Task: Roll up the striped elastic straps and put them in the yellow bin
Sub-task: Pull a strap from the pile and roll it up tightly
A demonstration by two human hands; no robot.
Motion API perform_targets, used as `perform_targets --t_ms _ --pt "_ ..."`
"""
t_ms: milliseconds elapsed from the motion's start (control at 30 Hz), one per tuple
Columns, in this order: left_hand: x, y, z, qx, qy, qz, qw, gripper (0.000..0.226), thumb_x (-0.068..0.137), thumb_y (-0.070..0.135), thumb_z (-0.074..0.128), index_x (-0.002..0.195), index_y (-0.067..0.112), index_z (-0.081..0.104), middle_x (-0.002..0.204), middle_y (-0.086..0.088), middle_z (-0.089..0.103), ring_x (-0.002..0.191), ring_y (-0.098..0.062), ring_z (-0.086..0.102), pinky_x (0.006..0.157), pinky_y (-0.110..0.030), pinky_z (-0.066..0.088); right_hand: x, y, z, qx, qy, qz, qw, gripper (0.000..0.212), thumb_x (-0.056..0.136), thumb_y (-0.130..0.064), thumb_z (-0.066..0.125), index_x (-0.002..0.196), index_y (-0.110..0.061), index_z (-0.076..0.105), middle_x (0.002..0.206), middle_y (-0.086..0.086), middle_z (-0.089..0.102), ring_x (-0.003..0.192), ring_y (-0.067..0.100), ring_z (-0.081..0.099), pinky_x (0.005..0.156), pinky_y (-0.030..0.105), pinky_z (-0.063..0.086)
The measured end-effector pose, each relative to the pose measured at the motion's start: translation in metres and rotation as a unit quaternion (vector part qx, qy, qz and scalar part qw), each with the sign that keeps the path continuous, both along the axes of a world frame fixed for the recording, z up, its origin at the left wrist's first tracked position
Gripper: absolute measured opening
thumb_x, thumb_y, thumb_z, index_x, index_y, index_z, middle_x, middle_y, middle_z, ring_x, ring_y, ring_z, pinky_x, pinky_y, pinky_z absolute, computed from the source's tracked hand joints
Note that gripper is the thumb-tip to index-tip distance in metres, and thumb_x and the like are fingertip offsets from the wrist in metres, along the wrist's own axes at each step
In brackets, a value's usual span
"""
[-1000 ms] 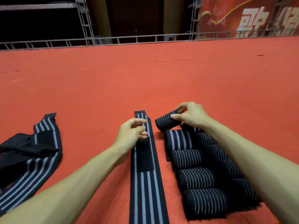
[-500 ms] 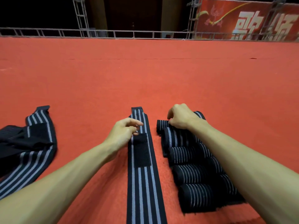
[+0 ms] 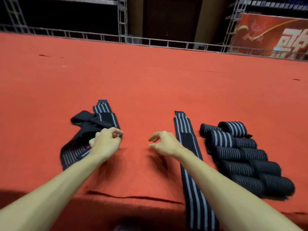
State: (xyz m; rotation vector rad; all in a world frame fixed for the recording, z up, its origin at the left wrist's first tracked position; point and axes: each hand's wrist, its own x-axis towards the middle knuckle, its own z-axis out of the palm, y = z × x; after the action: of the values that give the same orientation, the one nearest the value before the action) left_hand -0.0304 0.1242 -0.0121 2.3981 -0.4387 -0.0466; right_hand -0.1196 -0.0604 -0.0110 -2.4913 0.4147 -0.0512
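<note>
The straps are black elastic with grey-white stripes along their length. One flat strap (image 3: 185,130) lies stretched out on the red tabletop (image 3: 150,84), with a black patch on it. To its right are about ten rolls (image 3: 240,154) in two rows. A tangled pile (image 3: 93,124) lies on the left; I cannot count it. The left hand (image 3: 106,144) is curled at the pile's edge, and I cannot tell if it pinches a strap. The right hand (image 3: 164,144) hovers loosely curled, holding nothing.

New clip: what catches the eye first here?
Against the red carpet, the left hand meets a tangled pile of unrolled straps on the left, while the right hand hovers empty mid-frame. A flat strap lies beside it, and rolled straps are stacked far right.
</note>
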Motion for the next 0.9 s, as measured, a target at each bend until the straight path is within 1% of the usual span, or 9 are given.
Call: perform_targets --t_ms 67,200,300,400,467,567,700,800,900 --pt "0.009 0.027 -0.013 -0.02 -0.002 0.042 0.999 0.03 0.087 0.016 0.052 0.102 0.037 0.067 0.115 0.002 0.063 0.12 -0.026 0.048 0.1 -0.042 0.032 0.011 0.02 -0.008 0.032 0.005 -0.004 0.999 0.028 0.088 -0.021 0.067 0.115 -0.012 0.069 0.109 0.005 0.07 0.103 0.017 0.064 0.076 0.015 0.04" --pt "0.019 0.059 -0.048 -0.017 -0.007 0.074 0.997 0.031 0.087 0.019 0.054 0.115 0.028 0.064 0.122 -0.004 0.059 0.122 -0.028 0.046 0.104 -0.042 0.031 0.04 0.054 -0.026 0.146 0.016 -0.056 0.988 0.022 0.089 -0.016 0.067 0.11 -0.009 0.067 0.065 -0.003 0.059 0.054 0.007 0.055 0.056 0.02 0.048" --pt "0.015 0.058 -0.064 0.037 -0.076 0.092 0.992 0.045 0.09 0.025 0.052 0.135 0.022 0.051 0.132 -0.007 0.047 0.124 -0.028 0.036 0.108 -0.041 0.02 0.059 0.074 -0.032 0.307 -0.001 -0.113 0.945 0.02 0.092 -0.009 0.063 0.112 -0.008 0.059 0.069 0.009 0.06 0.047 0.01 0.052 0.039 0.02 0.038" --pt "0.014 0.054 -0.067 0.059 -0.104 0.091 0.989 0.054 0.091 0.03 0.051 0.143 0.021 0.041 0.136 -0.006 0.048 0.127 -0.028 0.034 0.109 -0.041 0.018 0.077 0.085 -0.035 0.367 -0.003 -0.127 0.921 0.014 0.093 -0.012 0.061 0.106 -0.011 0.056 0.081 0.015 0.062 0.053 0.017 0.051 0.033 0.018 0.026" --pt "0.019 0.057 -0.069 0.059 -0.091 0.095 0.99 0.055 0.09 0.032 0.051 0.143 0.022 0.041 0.136 -0.005 0.05 0.128 -0.026 0.034 0.108 -0.038 0.018 0.089 0.093 -0.035 0.371 0.009 -0.119 0.921 0.007 0.095 -0.018 0.06 0.094 -0.013 0.056 0.077 0.009 0.059 0.049 0.013 0.048 0.034 0.017 0.021" --pt "0.02 0.059 -0.067 0.027 -0.083 0.099 0.991 0.049 0.088 0.036 0.052 0.135 0.024 0.051 0.125 0.001 0.058 0.123 -0.023 0.039 0.106 -0.036 0.019 0.104 0.095 -0.036 0.339 0.03 -0.146 0.929 0.026 0.095 -0.029 0.061 0.074 -0.017 0.052 0.057 0.003 0.047 0.045 0.014 0.035 0.039 0.021 0.02" --pt "0.023 0.061 -0.067 -0.063 -0.038 0.064 0.995 0.036 0.089 0.044 0.042 0.118 0.036 0.063 0.084 0.014 0.064 0.111 -0.016 0.05 0.105 -0.03 0.022 0.109 0.088 -0.032 0.337 -0.014 -0.16 0.928 0.029 0.095 -0.01 0.056 0.067 -0.014 0.054 0.07 0.007 0.059 0.058 0.018 0.053 0.056 0.028 0.044" --pt "0.027 0.063 -0.074 -0.062 -0.02 0.042 0.997 0.045 0.082 0.056 0.026 0.109 0.048 0.061 0.091 0.011 0.068 0.11 -0.016 0.051 0.098 -0.026 0.025 0.094 0.065 -0.03 0.298 -0.014 -0.159 0.941 0.039 0.096 -0.009 0.054 0.059 -0.015 0.047 0.066 0.005 0.055 0.06 0.019 0.052 0.058 0.03 0.042" --pt "0.018 0.062 -0.066 -0.038 -0.045 0.04 0.997 0.033 0.093 0.043 0.036 0.107 0.038 0.065 0.095 0.01 0.067 0.106 -0.014 0.051 0.104 -0.03 0.024 0.073 0.042 -0.029 0.254 -0.011 -0.153 0.955 0.042 0.096 -0.012 0.053 0.057 -0.018 0.039 0.067 0.006 0.047 0.067 0.02 0.046 0.062 0.032 0.035"
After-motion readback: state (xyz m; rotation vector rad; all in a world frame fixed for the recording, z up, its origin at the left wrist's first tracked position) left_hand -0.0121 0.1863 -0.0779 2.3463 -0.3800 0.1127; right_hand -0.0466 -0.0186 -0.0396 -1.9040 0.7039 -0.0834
